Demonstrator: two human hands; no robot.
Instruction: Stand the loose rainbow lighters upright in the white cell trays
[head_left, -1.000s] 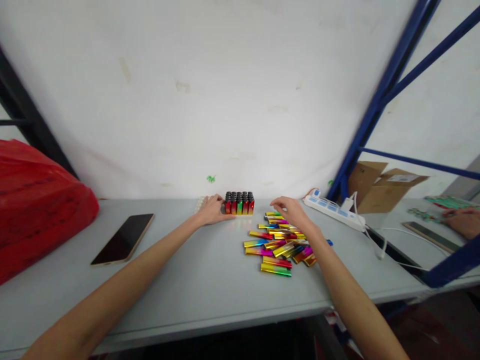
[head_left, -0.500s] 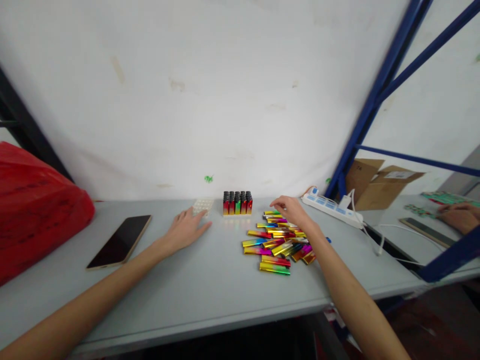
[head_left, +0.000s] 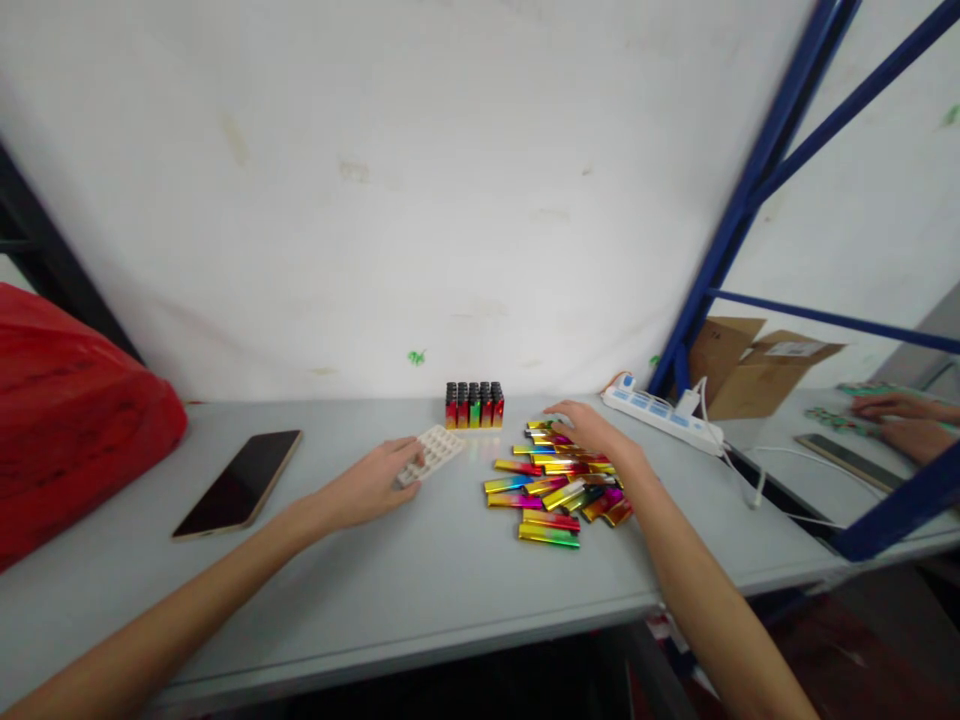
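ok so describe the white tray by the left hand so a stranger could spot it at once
On the grey table, look in front of the block of upright lighters by the white wall. The left hand grips the small white tray there, left of the pile of loose lighters. It is the only pale, flat, gridded piece beside shiny rainbow-coloured ones.

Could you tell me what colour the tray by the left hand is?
The tray is white; head view shows it best.
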